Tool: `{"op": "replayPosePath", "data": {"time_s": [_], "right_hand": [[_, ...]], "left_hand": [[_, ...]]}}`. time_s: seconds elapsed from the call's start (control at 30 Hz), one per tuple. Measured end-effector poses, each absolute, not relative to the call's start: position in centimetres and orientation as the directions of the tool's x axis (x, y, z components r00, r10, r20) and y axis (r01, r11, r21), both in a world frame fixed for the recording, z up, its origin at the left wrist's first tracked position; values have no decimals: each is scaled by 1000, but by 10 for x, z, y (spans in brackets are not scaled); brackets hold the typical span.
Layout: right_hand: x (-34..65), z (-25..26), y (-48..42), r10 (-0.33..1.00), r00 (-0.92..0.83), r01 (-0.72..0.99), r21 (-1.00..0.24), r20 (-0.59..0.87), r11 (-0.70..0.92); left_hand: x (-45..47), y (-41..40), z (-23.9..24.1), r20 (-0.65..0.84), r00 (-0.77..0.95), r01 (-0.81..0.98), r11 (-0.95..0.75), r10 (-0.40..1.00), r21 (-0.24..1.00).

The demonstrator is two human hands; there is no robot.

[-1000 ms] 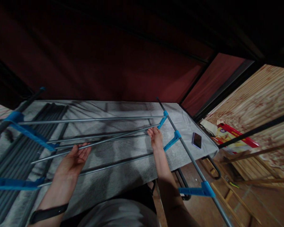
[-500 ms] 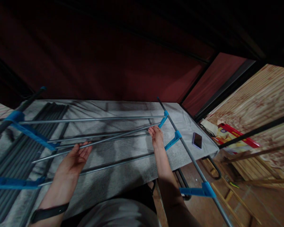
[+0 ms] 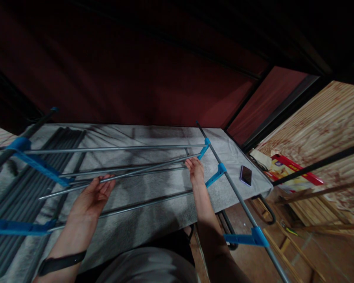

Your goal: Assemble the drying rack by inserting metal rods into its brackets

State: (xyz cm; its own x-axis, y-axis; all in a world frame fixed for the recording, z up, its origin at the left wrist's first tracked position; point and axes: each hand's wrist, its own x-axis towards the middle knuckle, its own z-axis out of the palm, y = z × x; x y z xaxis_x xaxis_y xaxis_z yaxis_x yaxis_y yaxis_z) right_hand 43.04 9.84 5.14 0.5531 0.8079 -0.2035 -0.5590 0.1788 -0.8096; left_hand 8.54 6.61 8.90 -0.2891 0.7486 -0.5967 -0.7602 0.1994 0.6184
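Note:
My left hand [image 3: 96,194] is closed around a loose grey metal rod [image 3: 141,171] near its left end, which sticks out free past the fingers. My right hand [image 3: 195,169] grips the same rod near its far right end, beside a blue plastic bracket [image 3: 203,151]. The rod lies slantwise across other rods that span the frame. A second blue bracket [image 3: 215,175] sits lower on the right upright pole [image 3: 237,194]. On the left, a long blue bracket [image 3: 41,167] and another blue bracket [image 3: 17,227] hold rod ends.
Several dark grey tubes [image 3: 20,200] lie side by side on the left of the grey cloth-covered table [image 3: 153,137]. A phone [image 3: 246,175] rests at the table's right. Beyond it are a red and yellow box [image 3: 297,169] and wooden frames [image 3: 292,251] on the floor.
The loose rod's left end has shifted slightly up and to the left. Both hands keep hold of it, almost in the same place.

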Motion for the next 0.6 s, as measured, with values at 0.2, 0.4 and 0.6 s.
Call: {"op": "replayPosePath", "data": {"time_s": [0.2, 0.4, 0.6], "right_hand": [[432, 50, 100, 812, 551, -563, -804, -193, 191], [436, 42, 99, 810, 563, -507, -843, -167, 179], [457, 29, 103, 600, 796, -233, -957, -85, 174]], "left_hand": [[84, 68, 90, -563, -293, -753, 177, 773, 634], [79, 71, 90, -509, -269, -749, 155, 817, 644], [74, 77, 87, -468, -258, -753, 127, 845, 645]]}}
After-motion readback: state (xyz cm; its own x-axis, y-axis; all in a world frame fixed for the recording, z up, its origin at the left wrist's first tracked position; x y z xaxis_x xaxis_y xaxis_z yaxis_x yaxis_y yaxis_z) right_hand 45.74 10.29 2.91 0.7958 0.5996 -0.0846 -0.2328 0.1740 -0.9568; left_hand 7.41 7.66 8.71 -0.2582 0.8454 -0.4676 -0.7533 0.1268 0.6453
